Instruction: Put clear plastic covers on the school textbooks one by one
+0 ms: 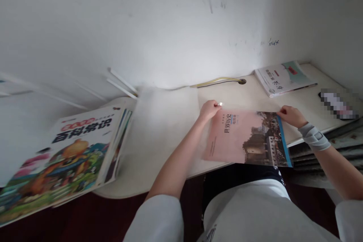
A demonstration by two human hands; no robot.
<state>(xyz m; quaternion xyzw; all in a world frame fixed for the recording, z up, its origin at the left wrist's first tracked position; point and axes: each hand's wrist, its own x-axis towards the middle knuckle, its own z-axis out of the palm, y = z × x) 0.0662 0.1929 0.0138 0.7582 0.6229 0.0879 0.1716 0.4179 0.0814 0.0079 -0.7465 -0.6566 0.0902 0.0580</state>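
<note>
A thin pink book with a photo on its right half lies at the front edge of a white desk. My left hand is closed on the book's top left corner, with a small bright thing at the fingertips that I cannot make out. My right hand is closed on the top right corner; a grey wrist band sits behind it. A clear plastic sheet lies under and left of the book.
A stack of colourful picture books lies at the left. Another stack of books lies at the back right near a cable hole. The white wall is close behind. Grey slats stand at the right.
</note>
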